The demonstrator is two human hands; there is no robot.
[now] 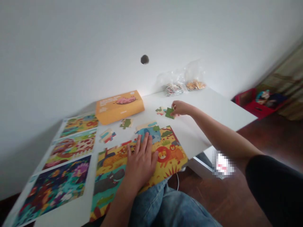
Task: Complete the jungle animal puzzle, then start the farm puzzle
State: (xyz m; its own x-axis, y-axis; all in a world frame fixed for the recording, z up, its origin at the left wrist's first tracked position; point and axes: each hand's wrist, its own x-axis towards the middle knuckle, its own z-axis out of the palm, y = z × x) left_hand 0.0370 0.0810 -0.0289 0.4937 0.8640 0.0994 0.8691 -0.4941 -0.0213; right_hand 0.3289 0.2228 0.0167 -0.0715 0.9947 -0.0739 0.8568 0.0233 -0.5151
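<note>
A partly joined jigsaw puzzle (109, 176) with lions, a hippo and an elephant lies along the near edge of the table. My left hand (142, 157) rests flat on it, fingers spread, their tips near the blue elephant. Farther right, my right hand (181, 108) pinches a green puzzle piece (169, 113) just over the tabletop. Beside that piece lie a few loose puzzle pieces (160, 110). Another green loose piece (126, 123) and a pale loose cluster (108, 135) lie beyond the puzzle's upper left edge.
An orange puzzle box (118, 108) stands near the wall. Clear bags of pieces (174, 89) sit at the back right. A printed picture sheet (56, 186) covers the table's left side. A red crate (258, 105) is on the floor at right.
</note>
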